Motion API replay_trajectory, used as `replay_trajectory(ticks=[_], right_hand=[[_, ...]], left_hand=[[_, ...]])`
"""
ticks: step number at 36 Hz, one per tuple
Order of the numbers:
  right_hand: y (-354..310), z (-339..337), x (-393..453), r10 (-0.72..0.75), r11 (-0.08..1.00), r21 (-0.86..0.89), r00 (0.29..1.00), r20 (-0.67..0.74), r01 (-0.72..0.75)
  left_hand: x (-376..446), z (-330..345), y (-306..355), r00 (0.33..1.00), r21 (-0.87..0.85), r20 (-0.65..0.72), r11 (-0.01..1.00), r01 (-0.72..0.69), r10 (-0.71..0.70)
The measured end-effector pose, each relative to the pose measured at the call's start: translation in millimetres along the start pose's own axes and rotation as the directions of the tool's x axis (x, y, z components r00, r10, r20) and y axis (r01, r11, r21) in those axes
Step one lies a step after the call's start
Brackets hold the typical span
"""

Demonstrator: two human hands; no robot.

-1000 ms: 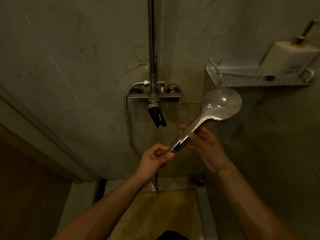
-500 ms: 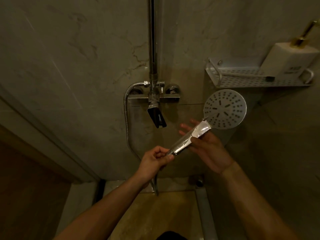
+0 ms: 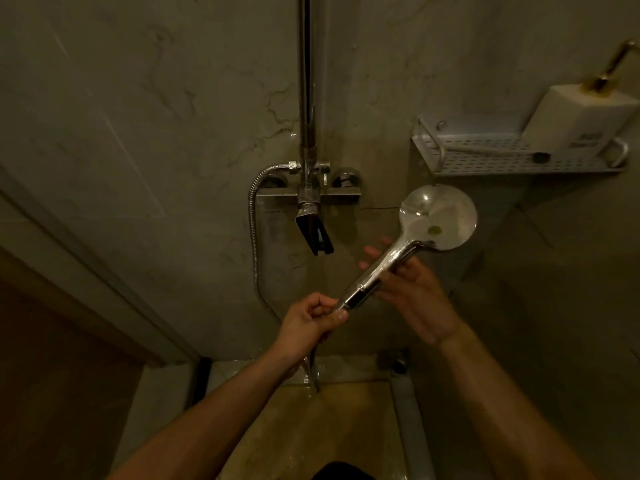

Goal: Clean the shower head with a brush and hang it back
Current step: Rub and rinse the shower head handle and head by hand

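The chrome shower head (image 3: 438, 218) is held out in front of the wall, its shiny round back turned towards me and its nozzle face hidden. My right hand (image 3: 412, 296) wraps the middle of its handle from the right. My left hand (image 3: 311, 318) pinches the lower end of the handle where the hose (image 3: 254, 244) joins. The hose loops up to the mixer tap (image 3: 310, 197) on the wall. A thin white brush (image 3: 485, 150) lies on the wall shelf at the right, apart from both hands.
A chrome riser pipe (image 3: 306, 81) runs up the wall above the tap. The white perforated shelf (image 3: 519, 164) carries a white pump bottle (image 3: 581, 123) with a gold pump. A floor drain (image 3: 398, 363) sits at the wall's foot, and a door frame (image 3: 86, 271) is at the left.
Half a second ago the nozzle face pointed at me; the head has been twisted round so its chrome back shows again, as it did one second ago. Both hands stayed in place.
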State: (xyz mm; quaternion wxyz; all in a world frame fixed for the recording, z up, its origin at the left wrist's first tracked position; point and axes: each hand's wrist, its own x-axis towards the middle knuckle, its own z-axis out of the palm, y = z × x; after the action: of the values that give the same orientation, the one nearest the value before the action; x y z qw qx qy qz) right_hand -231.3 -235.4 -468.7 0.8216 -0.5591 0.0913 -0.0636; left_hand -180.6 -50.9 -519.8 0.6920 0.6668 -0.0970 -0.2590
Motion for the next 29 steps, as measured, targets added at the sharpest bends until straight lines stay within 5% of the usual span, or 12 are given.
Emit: replay_trajectory(ticks=[3,10,14,22,26,29], right_hand=[[-4.5,-1.5,0.8,0.000,0.999,-0.051,1.000,-0.009,-0.001],[-3.1,6.7,6.8,-0.072,0.968,-0.252,0.948,-0.311,-0.010],[1.2,6.3,6.7,-0.035,0.953,-0.297,0.948,-0.317,-0.064],[1.6,12.0,4.2,0.007,0.984,0.176,0.986,-0.166,0.022],[1.6,29.0,7.1,-0.045,0.986,0.125,0.900,-0.434,0.110],[2.5,29.5,8.4,-0.065,0.995,0.036,0.901,-0.430,0.089]], left_hand=[[0.3,-0.6,-0.1,1.000,-0.002,0.010,1.000,0.001,-0.001],[-0.2,2.4,5.2,0.999,0.001,0.040,1.000,-0.005,0.005],[-1.1,3.9,3.5,0.999,0.006,0.043,1.000,0.004,-0.004],[-1.8,5.8,0.6,0.997,0.049,0.065,0.998,0.036,-0.040],[-1.6,12.4,-0.7,0.997,0.044,0.070,0.998,0.039,-0.042],[-3.4,14.7,-2.7,0.997,0.034,0.064,0.999,0.041,-0.043]])
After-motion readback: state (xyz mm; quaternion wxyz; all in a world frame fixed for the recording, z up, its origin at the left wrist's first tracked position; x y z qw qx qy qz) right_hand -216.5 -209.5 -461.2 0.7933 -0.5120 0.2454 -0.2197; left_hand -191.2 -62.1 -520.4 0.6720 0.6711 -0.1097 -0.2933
